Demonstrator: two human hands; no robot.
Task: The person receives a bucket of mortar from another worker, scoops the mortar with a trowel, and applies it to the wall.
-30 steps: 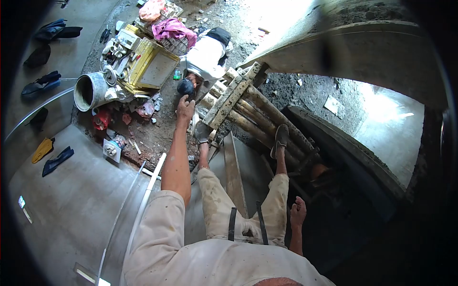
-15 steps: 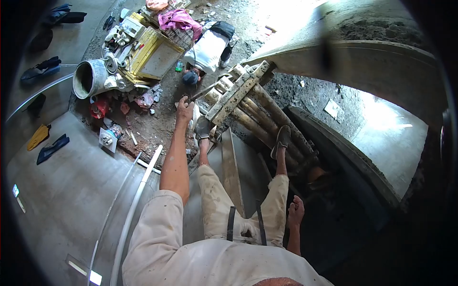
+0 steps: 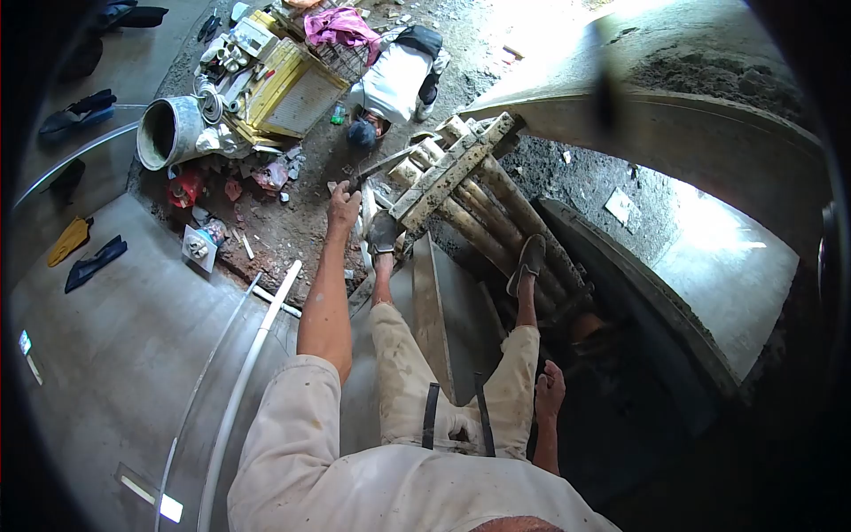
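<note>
My left hand (image 3: 342, 213) is stretched forward and closed around the dark handle end of a long narrow flat-bladed tool (image 3: 386, 163). Its exact kind I cannot make out. The blade reaches up and right toward a mud-spattered beam (image 3: 452, 173) lying across several stained round poles (image 3: 486, 217). Low beside my right thigh hangs my right hand (image 3: 550, 390), fingers loosely bent and somewhat apart, with nothing visible in it. My left shoe (image 3: 383, 232) is by the beam's near end, my right shoe (image 3: 529, 264) on the poles.
Ahead, a person in a white top (image 3: 390, 84) bends low. A bucket (image 3: 168, 133) lies tilted beside a yellow-framed box (image 3: 297, 93) with tools and a pink cloth (image 3: 339, 28). A white pipe (image 3: 244, 390) runs along my left; a curved wall edge (image 3: 674, 111) rises at right.
The view has shifted slightly. My left hand has stayed on the tool, whose blade now lies a little nearer the beam. The person ahead keeps bending low. My right hand barely moved.
</note>
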